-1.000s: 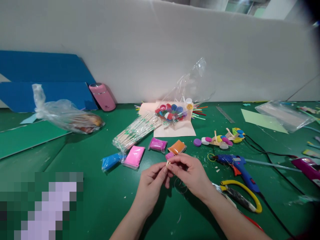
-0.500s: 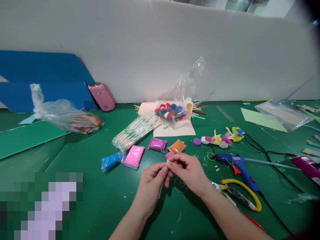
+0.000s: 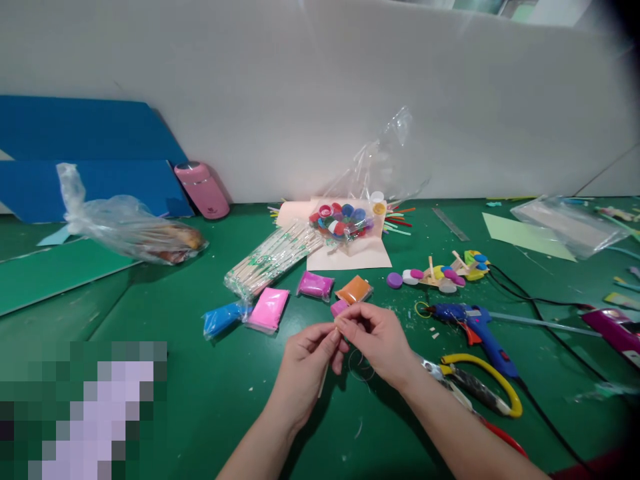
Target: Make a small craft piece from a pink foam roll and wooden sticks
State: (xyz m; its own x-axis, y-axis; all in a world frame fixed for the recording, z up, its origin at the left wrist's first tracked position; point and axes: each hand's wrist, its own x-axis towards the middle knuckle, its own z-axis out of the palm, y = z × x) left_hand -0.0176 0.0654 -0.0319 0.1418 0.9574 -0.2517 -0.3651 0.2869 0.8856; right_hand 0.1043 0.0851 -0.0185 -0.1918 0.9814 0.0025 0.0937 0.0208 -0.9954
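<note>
My left hand (image 3: 311, 360) is closed on a thin pale wooden stick (image 3: 323, 383), whose lower end sticks out beneath my fingers. My right hand (image 3: 376, 343) pinches at the stick's upper end, fingertips touching those of the left. What exactly lies between the right fingertips is mostly hidden. Just behind them sits a small pink piece (image 3: 340, 307), partly covered. Packets of coloured clay lie beyond: orange (image 3: 354, 290), magenta (image 3: 315, 285), pink (image 3: 269, 310) and blue (image 3: 224, 320).
To the right are a blue glue gun (image 3: 475, 327), yellow-handled pliers (image 3: 480, 387) and a model of bottle caps and sticks (image 3: 445, 275). Behind lie wrapped chopsticks (image 3: 275, 260), a bag of bottle caps (image 3: 345, 220), a pink flask (image 3: 204, 190) and a tied plastic bag (image 3: 130, 227).
Both hands stay nearly in place, with only a slight shift of the fingers at the stick's upper end. The camera view has tilted a little.
</note>
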